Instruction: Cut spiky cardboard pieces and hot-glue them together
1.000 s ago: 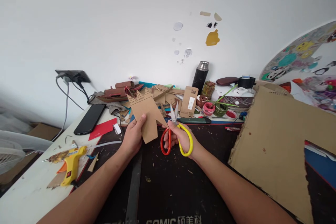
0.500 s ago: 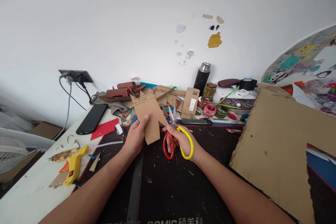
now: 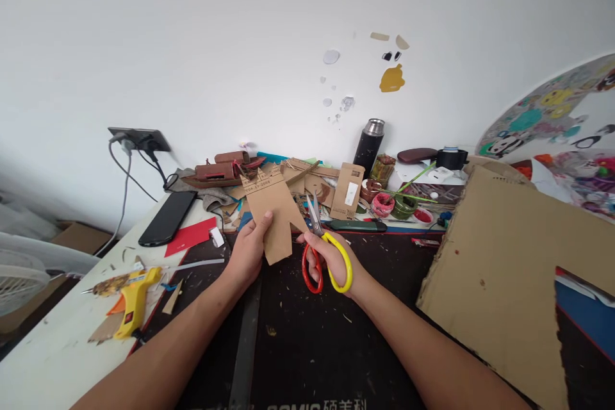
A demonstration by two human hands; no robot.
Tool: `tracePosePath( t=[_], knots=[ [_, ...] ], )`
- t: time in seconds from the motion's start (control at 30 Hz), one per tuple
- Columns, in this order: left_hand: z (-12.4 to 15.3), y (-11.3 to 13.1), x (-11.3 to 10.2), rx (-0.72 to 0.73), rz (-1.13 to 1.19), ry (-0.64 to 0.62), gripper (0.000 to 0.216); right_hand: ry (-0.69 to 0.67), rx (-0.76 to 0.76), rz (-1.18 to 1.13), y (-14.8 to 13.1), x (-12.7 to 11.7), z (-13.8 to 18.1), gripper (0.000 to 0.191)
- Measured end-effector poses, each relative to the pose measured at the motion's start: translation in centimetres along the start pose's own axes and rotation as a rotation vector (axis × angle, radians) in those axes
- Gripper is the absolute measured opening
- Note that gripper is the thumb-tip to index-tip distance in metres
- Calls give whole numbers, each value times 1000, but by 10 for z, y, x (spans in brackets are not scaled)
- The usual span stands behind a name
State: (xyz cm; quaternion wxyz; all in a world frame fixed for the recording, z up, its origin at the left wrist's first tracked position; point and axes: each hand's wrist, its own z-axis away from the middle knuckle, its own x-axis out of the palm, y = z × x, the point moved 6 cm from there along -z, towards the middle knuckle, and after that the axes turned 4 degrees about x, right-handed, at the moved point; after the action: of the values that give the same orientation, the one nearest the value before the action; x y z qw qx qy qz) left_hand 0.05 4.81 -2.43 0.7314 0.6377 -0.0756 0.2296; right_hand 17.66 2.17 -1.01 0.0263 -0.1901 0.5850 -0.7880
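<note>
Above the dark mat point(image 3: 307, 352), near the middle of the desk point(image 3: 52, 352), a toothed piece of cardboard point(image 3: 276, 214) is held up at a slant, printed lettering near its top edge. Left hand point(image 3: 247, 250) grips it by the left side, thumb flat on the near face, fingers mostly out of sight behind. Right hand point(image 3: 337, 259) is closed around the scissors point(image 3: 318, 229), one handle red, one yellow; blades slightly parted, pointing up and away. The cardboard's right-hand prong ends right beside the scissors' pivot; contact cannot be told. Beyond the hands: a heap of scraps point(image 3: 327, 192), a green cutter point(image 3: 358, 225), a black flask point(image 3: 369, 148) against the wall, open paint pots point(image 3: 383, 205). Left side: yellow glue gun point(image 3: 137, 304) lying down, a phone point(image 3: 167, 218) partly over red card point(image 3: 195, 236). Right side: a large brown sheet point(image 3: 485, 282), ragged-edged, with a notch cut out.
</note>
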Motion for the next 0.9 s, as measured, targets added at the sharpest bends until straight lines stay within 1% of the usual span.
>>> tracePosePath(
  t=[0.37,0.67,0.9],
  knots=[
    [-1,1,0,14,11,-20,38,-17,13,18,1,1,1,63],
    [1,3,1,36,-9,-33,44,-32,63,31,6,2,0,71],
    [0,2,1,27,5,-34,39,-53,69,41,8,3,-1,75]
  ],
)
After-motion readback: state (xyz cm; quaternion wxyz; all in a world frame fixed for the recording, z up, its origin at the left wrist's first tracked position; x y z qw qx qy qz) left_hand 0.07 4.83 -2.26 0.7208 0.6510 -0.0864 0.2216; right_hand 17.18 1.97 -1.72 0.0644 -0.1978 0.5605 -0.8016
